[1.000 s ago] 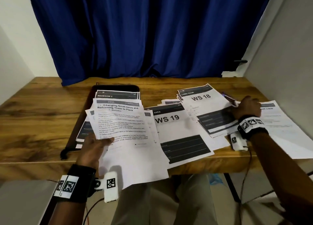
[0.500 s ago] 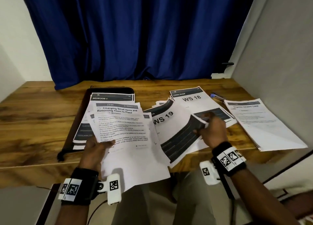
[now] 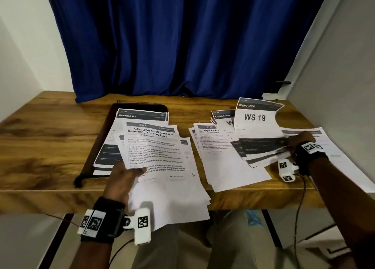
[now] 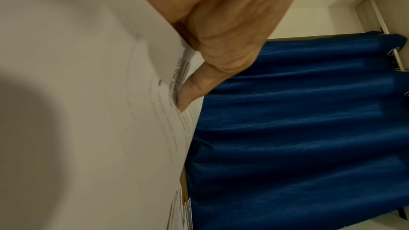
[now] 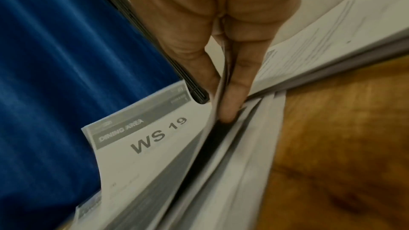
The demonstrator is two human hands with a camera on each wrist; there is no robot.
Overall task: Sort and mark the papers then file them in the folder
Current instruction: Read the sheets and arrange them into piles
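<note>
Sorting is mid-flow: the right hand pinches the WS 19 sheet over the right-hand piles, while the left hand thumb-clamps a fanned sheaf. The folder looks only part-filled, and marking seems not yet begun.

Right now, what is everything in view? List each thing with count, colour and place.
Sheaf of task sheets: several, white, fanned in the left hand, overhanging the table's near edge.
WS 19 sheet: one, white with dark bands, lifted and curling at table right.
Loose sheets: several, white, spread right of centre.
Folder: one, dark, table left, under BEDROOM 3 sheets.
Table: one, brown wood.
Curtain: one, blue, behind the table.
Left hand: grips the sheaf.
Right hand: pinches the WS 19 sheet's lower edge.
</note>
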